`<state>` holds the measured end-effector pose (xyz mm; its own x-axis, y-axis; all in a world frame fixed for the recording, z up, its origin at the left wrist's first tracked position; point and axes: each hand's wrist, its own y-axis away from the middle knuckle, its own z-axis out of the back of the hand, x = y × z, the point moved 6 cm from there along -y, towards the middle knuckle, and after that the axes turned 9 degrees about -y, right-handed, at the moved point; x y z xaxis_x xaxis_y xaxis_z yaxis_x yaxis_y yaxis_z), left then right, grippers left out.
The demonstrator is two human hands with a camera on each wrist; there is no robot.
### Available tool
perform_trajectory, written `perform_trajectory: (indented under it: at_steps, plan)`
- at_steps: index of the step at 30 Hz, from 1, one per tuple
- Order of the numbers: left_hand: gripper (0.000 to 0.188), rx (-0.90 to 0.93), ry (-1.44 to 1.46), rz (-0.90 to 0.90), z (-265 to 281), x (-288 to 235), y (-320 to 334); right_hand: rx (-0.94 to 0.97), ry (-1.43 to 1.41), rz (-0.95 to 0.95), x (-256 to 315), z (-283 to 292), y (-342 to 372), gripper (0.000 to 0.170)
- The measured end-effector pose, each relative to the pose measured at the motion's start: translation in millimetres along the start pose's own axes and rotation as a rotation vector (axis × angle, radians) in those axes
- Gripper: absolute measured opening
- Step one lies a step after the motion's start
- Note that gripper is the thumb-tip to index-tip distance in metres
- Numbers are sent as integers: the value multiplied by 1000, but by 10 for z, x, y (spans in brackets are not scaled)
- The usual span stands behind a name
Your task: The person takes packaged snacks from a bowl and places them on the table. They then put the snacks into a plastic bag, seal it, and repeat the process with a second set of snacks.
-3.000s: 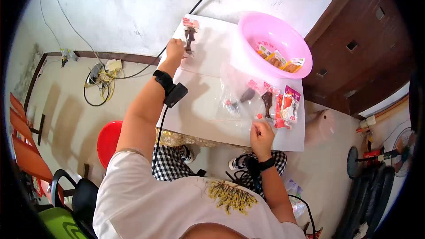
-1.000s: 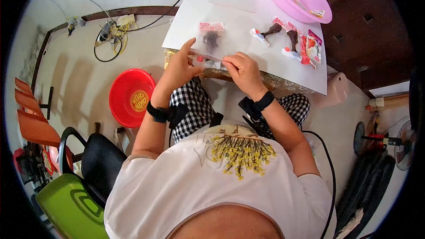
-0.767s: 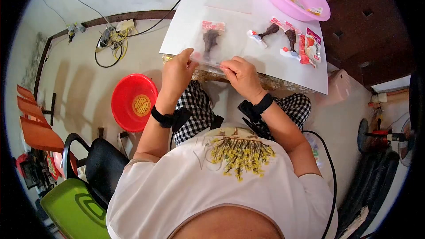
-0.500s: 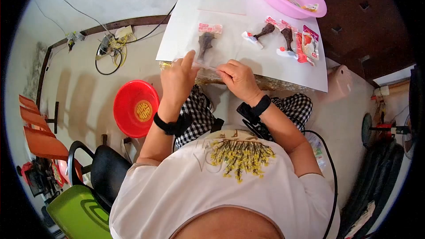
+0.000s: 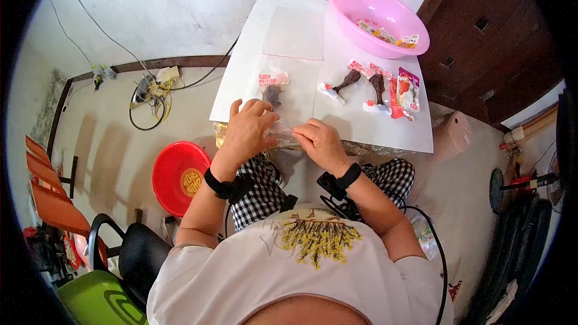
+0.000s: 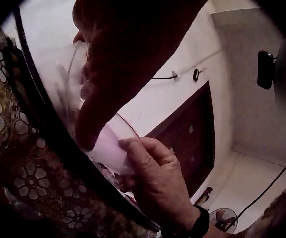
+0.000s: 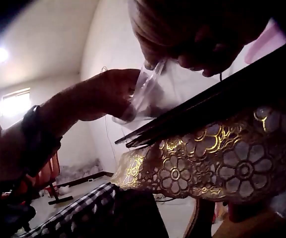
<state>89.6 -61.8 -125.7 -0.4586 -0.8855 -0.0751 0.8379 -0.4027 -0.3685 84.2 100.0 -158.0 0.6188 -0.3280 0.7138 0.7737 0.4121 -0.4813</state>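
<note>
A transparent plastic bag [image 5: 294,84] lies at the table's front left, with a dark drumstick [image 5: 272,94] under a red-and-white label [image 5: 273,79] showing through it. My right hand [image 5: 322,143] pinches the bag's near edge between thumb and fingers, also seen in the left wrist view, where that right hand [image 6: 157,173] grips the film. My left hand [image 5: 248,129] is spread over the near end of the bag, fingers reaching toward the drumstick and partly covering it. In the right wrist view the film [image 7: 148,91] rises between both hands at the table's edge.
Two dark drumsticks [image 5: 348,80] [image 5: 377,87] and a purple-and-red packet [image 5: 409,89] lie to the right. Behind them stands a pink basin [image 5: 337,24] holding several packets. A flat transparent sheet [image 5: 293,33] lies at the back. A red basin [image 5: 165,171] is on the floor at left.
Three seconds ago my left hand was at the table's back left by the labelled drumstick; that now lies near the front. In the last half second my left fingers have spread and moved over it.
</note>
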Motion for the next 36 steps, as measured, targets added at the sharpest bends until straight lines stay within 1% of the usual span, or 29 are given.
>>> perform_trajectory:
  at_steps: [3, 6, 9, 10, 13, 16, 19, 22, 25, 28, 31, 33, 34, 35, 36]
  plan:
    - [38, 37, 32, -44, -43, 17, -13, -4, 31, 4, -41, 54, 5, 9]
    - [28, 70, -27, -4, -121, 56, -51, 3, 9, -18, -32, 80, 6, 9]
    - [27, 92, -39, 49, -230, 84, -91, -7, -3, -2, -45, 56, 9, 9]
    - [23, 56, -89, 61, -278, 106, -98, -9, -4, 6, -45, 53, 10, 9]
    - [24, 74, -8, 97, -337, 173, -93, -16, 1, 23, -46, 55, 10, 9]
    - [21, 0, 42, 85, -326, 210, -98, -7, 35, 49, -60, 55, 12, 9]
    - [16, 8, -86, 105, -272, 204, -161, 8, 51, 66, -67, 42, -1, 8]
    - [12, -32, -239, 161, -221, 167, -220, 35, 39, 59, -52, 29, -39, 6]
    - [7, -36, -358, 223, -286, 192, -254, 48, 30, 50, -51, 27, -85, 5]
    - [8, -7, -424, 229, -233, 156, -296, 38, -29, 73, -118, -19, -107, 6]
    - [15, -61, -327, 137, -246, 167, -304, 47, -49, 70, -189, -90, -100, 6]
    - [30, -21, -237, 85, -119, 99, -260, 42, -35, 75, -207, -80, -87, 6]
    - [45, 89, -244, 56, -89, 74, -239, 33, -30, 89, -203, -87, -95, 6]
    - [51, 208, -159, 56, -5, 19, -275, 25, -26, 102, -197, -90, -93, 7]
    - [51, 219, -95, 2, 111, -53, -367, 63, 31, 92, -196, -102, -92, 6]
